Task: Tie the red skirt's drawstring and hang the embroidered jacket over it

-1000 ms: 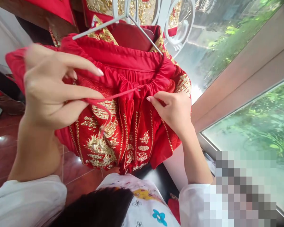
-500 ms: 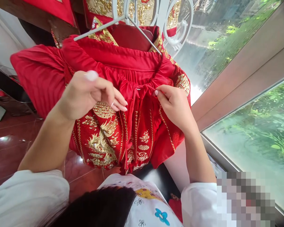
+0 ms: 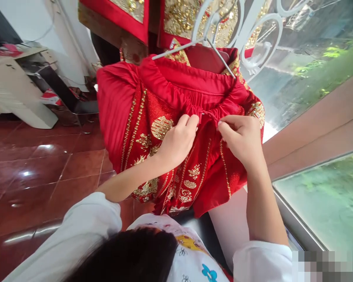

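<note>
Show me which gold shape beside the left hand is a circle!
The gold medallion just left of the left hand, on the red fabric: its outline is round. The gold motifs lower down have ragged or oval outlines.

Your white shirt [image 3: 194, 265] has white sleeves [image 3: 88, 217] and a blue flower [image 3: 205, 270], with black-outlined flowers [image 3: 182, 252] left of it, a yellow patch [image 3: 190, 242] above.
</note>
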Available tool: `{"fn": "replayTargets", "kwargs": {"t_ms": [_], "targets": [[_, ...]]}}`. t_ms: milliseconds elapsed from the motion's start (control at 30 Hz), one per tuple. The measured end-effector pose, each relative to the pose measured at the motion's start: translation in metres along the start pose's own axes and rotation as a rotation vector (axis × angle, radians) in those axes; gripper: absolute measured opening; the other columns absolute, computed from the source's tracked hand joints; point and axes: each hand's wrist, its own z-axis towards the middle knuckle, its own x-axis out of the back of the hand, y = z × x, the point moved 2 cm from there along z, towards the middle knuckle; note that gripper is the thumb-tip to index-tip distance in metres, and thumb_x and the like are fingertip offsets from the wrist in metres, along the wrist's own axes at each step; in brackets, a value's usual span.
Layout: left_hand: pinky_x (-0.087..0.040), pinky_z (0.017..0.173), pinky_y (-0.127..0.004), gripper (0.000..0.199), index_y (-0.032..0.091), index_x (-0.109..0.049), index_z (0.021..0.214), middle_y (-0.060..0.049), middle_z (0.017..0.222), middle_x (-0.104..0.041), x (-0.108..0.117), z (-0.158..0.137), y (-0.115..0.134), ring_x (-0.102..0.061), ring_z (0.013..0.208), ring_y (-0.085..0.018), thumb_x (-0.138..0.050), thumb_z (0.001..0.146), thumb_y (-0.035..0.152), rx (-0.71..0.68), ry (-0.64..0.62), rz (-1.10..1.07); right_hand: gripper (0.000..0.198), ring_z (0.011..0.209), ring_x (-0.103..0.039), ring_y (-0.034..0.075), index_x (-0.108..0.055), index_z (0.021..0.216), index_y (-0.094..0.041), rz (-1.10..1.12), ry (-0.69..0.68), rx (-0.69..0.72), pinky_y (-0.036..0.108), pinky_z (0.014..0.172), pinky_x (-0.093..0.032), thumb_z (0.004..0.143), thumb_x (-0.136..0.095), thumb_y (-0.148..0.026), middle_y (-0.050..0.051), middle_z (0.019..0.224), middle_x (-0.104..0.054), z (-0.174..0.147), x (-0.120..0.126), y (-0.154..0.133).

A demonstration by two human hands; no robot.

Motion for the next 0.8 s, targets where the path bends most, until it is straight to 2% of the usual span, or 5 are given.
{"fn": "replayTargets", "kwargs": {"t_ms": [200,333,567,700,800], "targets": [[-0.049,0.083,-0.029,0.025,0.014,-0.049,0.102,-0.007,0.098,-0.055,0.01,-0.009,-0.004,-0.058,0.093,-0.016,-0.032,0.087,0.002,-0.023,-0.037,-0.031,0.024,0.047,-0.025,0.007,-0.046,0.053,-0.015,0.053,0.018,-0.03,0.025,0.047,-0.018,0.076,-0.051,-0.021,-0.003,0.048,-0.027,0.0,0.003,0.008],[-0.049,0.076,-0.027,0.021,0.015,-0.047,0.099,-0.007,0.098,-0.055,0.011,-0.007,-0.001,-0.056,0.087,-0.016,-0.036,0.084,0.004,0.045,-0.006,-0.042,0.026,0.046,-0.029,0.007,-0.066,0.073,-0.015,0.103,0.013,-0.01,0.023,0.046,-0.022,0.079,-0.061,-0.039,-0.003,0.049,-0.04,0.002,0.0,0.019],[-0.036,0.051,-0.02,0.011,0.018,-0.048,0.089,0.005,0.056,-0.039,0.046,0.016,-0.013,-0.039,0.049,-0.007,-0.038,0.087,0.013,0.115,-0.076,-0.543,0.021,0.048,-0.034,0.008,-0.07,0.075,-0.014,0.1,0.027,0.008,0.024,0.049,-0.028,0.077,-0.063,-0.034,-0.001,0.052,-0.046,0.015,0.016,0.015],[-0.028,0.043,-0.013,0.013,0.018,-0.046,0.086,0.008,0.053,-0.027,0.075,0.036,-0.025,-0.029,0.041,-0.001,-0.055,0.084,0.026,0.183,-0.074,-0.747,0.02,0.05,-0.035,0.008,-0.068,0.067,-0.015,0.117,0.083,-0.012,0.026,0.049,-0.027,0.073,-0.07,-0.034,0.0,0.052,-0.044,0.019,0.042,0.009],[-0.026,0.04,-0.011,0.019,0.019,-0.044,0.084,0.009,0.055,-0.025,0.077,0.043,-0.04,-0.026,0.038,0.001,-0.062,0.079,0.025,0.268,-0.053,-0.799,0.022,0.046,-0.033,0.008,-0.068,0.068,-0.016,0.292,0.114,-0.164,0.026,0.045,-0.024,0.068,-0.074,-0.038,-0.001,0.05,-0.039,0.022,0.048,0.023]]}}
